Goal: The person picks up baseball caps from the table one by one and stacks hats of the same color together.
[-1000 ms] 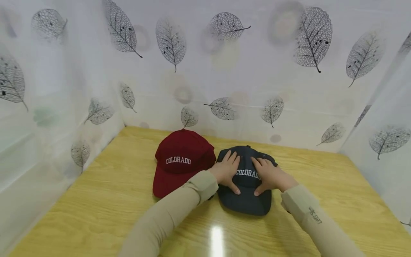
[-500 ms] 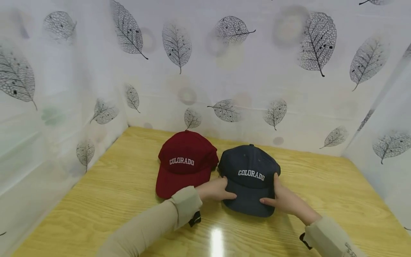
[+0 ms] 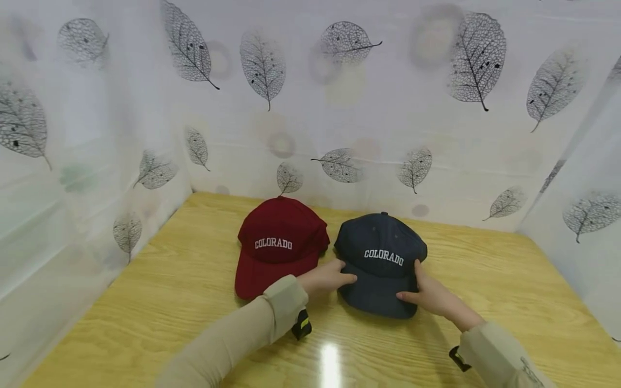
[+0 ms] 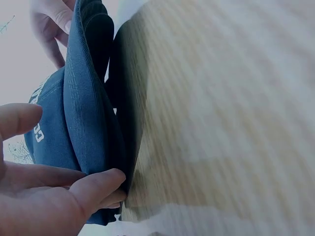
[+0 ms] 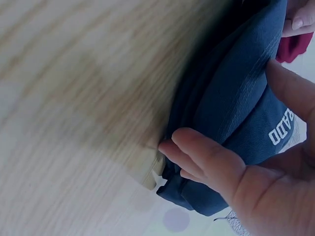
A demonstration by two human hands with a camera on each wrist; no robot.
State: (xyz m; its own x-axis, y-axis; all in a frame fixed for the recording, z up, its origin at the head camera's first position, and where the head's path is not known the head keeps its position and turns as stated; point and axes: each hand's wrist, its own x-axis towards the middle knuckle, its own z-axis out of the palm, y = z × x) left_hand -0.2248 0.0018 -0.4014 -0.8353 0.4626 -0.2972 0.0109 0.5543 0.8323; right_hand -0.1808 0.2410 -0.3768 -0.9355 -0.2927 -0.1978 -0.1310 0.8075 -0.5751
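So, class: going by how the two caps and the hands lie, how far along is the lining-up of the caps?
Done: the red cap sits flat on the wooden table, brim toward the person.
In hand: the navy cap lies beside it; the left hand and right hand pinch its brim from either side.
Left, probably: nudging the navy cap level with the red one, then letting go.

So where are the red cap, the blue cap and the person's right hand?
red cap (image 3: 278, 229), head view, front of crown.
blue cap (image 3: 383, 237), head view, top of crown.
right hand (image 3: 432, 296), head view, back of hand.
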